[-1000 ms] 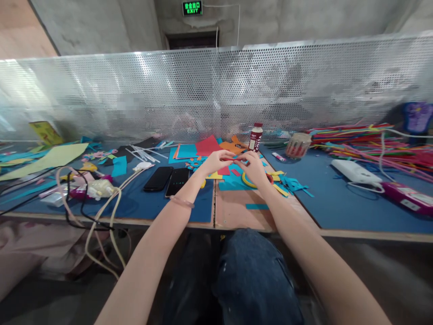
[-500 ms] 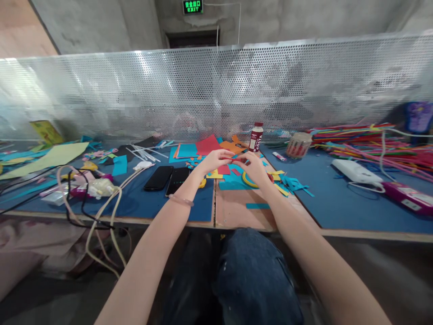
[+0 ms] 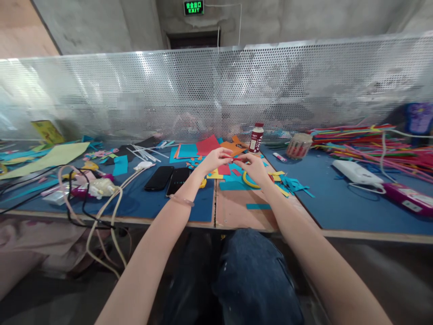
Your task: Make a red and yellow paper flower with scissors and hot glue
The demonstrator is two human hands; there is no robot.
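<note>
My left hand (image 3: 216,159) and my right hand (image 3: 253,166) meet above the middle of the table, fingertips pinched together on a small red paper strip (image 3: 237,159) held between them. Under the hands lie scraps of teal, yellow and red paper (image 3: 233,179). A red sheet (image 3: 207,145), an orange cut-out (image 3: 231,146) and a teal sheet (image 3: 187,150) lie just beyond. Two dark phones (image 3: 168,178) rest left of my left hand.
A small red-capped bottle (image 3: 255,137) and a clear tub (image 3: 298,145) stand behind my hands. Coloured sticks (image 3: 372,142), a white charger (image 3: 353,172) and a pink case (image 3: 407,197) lie at right. Cables and a glue gun (image 3: 96,188) clutter the left. A perforated metal screen (image 3: 216,90) closes the back.
Both hands stay pinched on the red strip with only slight finger shifts. The view has barely moved.
</note>
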